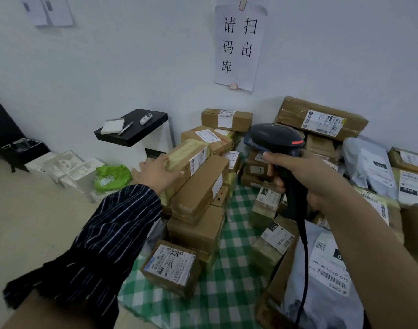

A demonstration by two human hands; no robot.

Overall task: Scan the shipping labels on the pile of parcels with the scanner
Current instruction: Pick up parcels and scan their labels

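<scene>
One black handheld barcode scanner with a red stripe (278, 138) is clamped in my right hand (296, 172), fingers wrapped round its handle. Its head is raised above the pile of brown cardboard parcels (198, 193), and its black cable (305, 269) hangs down from the handle. My left hand (155, 173) lies flat, fingers straight, on the end of a long brown cardboard box wrapped in yellowish tape (183, 154), which sits tilted on top of the left stack with a white shipping label (198, 161) on its right-hand face. The parcels lie on a green-and-white checked cloth (236, 233), with grey plastic mailer bags (367, 167) among the boxes to the right. Beyond, against the white wall, a black shelf (141, 134) holds a pen (125, 128) and a notepad (112, 125), and a white paper sign with black characters (240, 67) hangs above.
</scene>
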